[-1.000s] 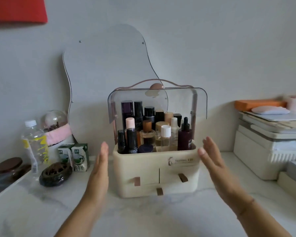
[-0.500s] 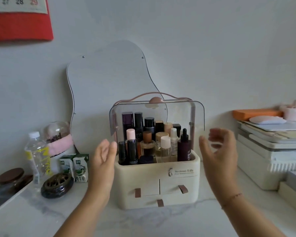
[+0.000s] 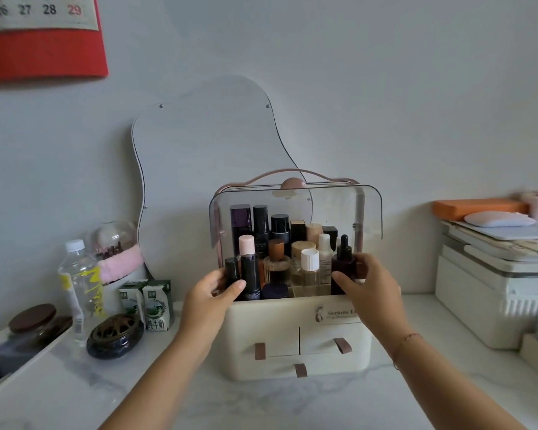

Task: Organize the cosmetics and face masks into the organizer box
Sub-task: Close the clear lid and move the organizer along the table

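Organizer box point(image 3: 295, 333): cream, centre of the marble bench point(image 3: 261, 401), close to the wall. Clear lid point(image 3: 339, 206) is flipped up, pink carry handle point(image 3: 280, 176) on top. Upper tray packed with upright cosmetics bottles point(image 3: 280, 252): dark tall ones at the back, a pink-capped one point(image 3: 246, 245) front-left, a white-capped clear one point(image 3: 310, 265) and a dark dropper bottle point(image 3: 343, 265) front-right. Three drawers below, all shut, brown pull tabs point(image 3: 342, 345).

Left hand point(image 3: 210, 301): on the box's upper-left corner, thumb over the front rim next to the small black bottles, fingers around the side. Right hand point(image 3: 375, 293): on the upper-right corner, thumb touching the dropper bottle's base, fingers curled behind the lid's right edge. Both clasp the box sides; neither pinches a bottle clear of the tray.

Behind the box: wavy-edged mirror point(image 3: 205, 144) leaning on the wall. Left of it: water bottle point(image 3: 81, 290), two small green cartons point(image 3: 148, 304), dark round incense holder point(image 3: 115, 335), glass dome point(image 3: 115, 240). Right: stacked white cases point(image 3: 494, 293), orange flat item point(image 3: 479, 207) on top. Calendar point(image 3: 41, 35) upper left.
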